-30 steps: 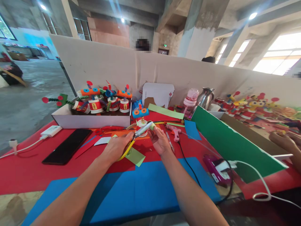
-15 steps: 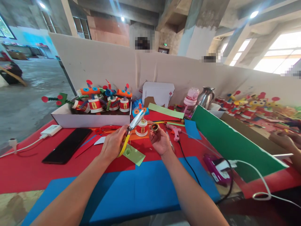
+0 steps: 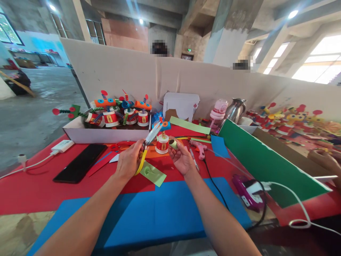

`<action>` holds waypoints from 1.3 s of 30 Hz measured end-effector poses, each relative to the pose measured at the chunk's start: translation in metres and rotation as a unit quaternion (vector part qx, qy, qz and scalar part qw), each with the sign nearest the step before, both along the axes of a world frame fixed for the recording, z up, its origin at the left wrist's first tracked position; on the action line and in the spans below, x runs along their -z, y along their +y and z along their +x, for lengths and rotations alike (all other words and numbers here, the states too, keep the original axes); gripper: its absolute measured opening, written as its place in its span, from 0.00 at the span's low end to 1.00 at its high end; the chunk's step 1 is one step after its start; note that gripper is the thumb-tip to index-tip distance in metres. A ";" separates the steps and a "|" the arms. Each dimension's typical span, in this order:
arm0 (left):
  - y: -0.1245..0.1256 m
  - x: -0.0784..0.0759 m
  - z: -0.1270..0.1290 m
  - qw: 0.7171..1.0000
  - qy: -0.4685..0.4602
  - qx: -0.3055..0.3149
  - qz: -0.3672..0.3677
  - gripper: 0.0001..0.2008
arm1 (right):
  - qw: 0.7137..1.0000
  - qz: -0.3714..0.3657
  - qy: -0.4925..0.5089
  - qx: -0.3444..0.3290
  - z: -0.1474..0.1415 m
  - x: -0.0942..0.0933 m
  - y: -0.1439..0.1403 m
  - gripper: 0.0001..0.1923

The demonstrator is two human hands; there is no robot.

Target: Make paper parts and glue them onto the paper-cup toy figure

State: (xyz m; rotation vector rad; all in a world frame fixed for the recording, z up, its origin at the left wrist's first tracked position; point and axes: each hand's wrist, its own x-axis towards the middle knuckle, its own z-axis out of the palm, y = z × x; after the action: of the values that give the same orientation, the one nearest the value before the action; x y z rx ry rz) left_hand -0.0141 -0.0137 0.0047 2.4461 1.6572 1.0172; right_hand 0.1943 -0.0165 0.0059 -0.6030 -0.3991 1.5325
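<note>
My left hand (image 3: 130,158) is closed round the yellow-handled scissors (image 3: 142,161), whose blades point up and away. Between the fingertips of my right hand (image 3: 182,156) sits a small light-green paper roll (image 3: 173,143), its dark hollow end facing me. Just behind both hands stands a red and white paper cup (image 3: 162,144) with a coiled spring on top and a blue tube-shaped head. Below the scissors, a light-green paper strip (image 3: 153,174) lies on the red sheet with a small curled piece on it.
At the left are a black phone (image 3: 80,163), a white charger (image 3: 62,146) and a white box (image 3: 106,136) of finished cup figures. A pink glue gun (image 3: 199,148), a purple power strip (image 3: 246,193) and a green-sided box (image 3: 263,163) stand right. A co-worker's hand (image 3: 323,160) shows beyond.
The paper roll in my right hand has turned, so more of its green side shows. My left hand still holds the scissors. The whole view has shifted slightly.
</note>
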 end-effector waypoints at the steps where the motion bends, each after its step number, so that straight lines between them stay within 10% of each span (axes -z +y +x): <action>1: -0.001 -0.001 0.000 1.000 0.000 0.000 -0.005 0.19 | 1.000 0.007 -0.004 0.000 -0.001 -0.001 0.000 0.08; 17: -0.001 -0.003 0.001 0.999 0.016 -0.007 -0.038 0.20 | 1.000 -0.002 -0.014 0.018 0.002 0.003 0.003 0.05; 29: -0.002 -0.003 0.003 0.998 0.033 0.014 -0.055 0.16 | 0.952 0.112 -0.281 0.041 -0.016 0.000 -0.007 0.14; 39: -0.004 -0.005 0.006 0.995 0.067 0.020 -0.070 0.17 | 0.950 0.132 -0.277 0.061 -0.015 0.001 -0.007 0.16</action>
State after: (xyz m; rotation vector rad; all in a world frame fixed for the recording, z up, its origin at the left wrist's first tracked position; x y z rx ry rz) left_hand -0.0082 -0.0179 0.0092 2.4939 1.6461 0.7210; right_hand 0.1795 -0.0231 0.0046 -0.8263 -0.9620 1.1473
